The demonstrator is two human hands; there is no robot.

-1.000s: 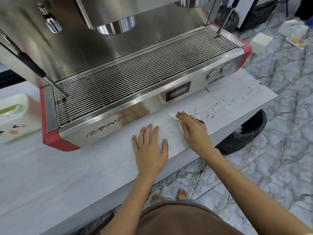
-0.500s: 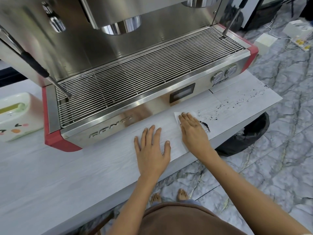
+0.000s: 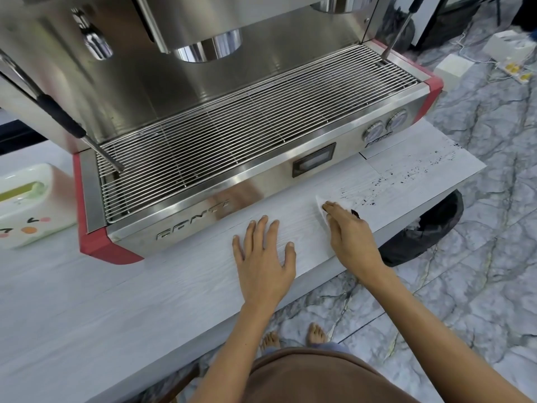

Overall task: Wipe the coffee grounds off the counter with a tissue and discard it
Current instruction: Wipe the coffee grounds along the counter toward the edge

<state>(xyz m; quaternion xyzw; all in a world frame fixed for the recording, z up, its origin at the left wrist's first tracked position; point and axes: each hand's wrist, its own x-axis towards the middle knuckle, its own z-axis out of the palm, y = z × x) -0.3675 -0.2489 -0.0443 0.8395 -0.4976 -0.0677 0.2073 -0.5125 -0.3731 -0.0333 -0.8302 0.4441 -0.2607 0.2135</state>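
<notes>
Since half a second ago I see little change: my right hand (image 3: 350, 237) has stayed pressed on the tissue (image 3: 321, 205), and a dark clump of gathered grounds still shows at its far edge.

Going left to right, I count one pale tissue box (image 3: 27, 205) at the left edge of the frame, one espresso machine (image 3: 232, 135) across the upper middle, two hands at centre, one tissue, and one black bin bag (image 3: 427, 231) under the counter's right end.

My left hand (image 3: 263, 257) lies flat and open on the counter (image 3: 87, 315), fingers spread, holding nothing. My right hand, fingers extended, pins the tissue flat; only its white corner peeks out. Loose coffee grounds (image 3: 374, 193) scatter right of it, toward the counter's right end.
</notes>
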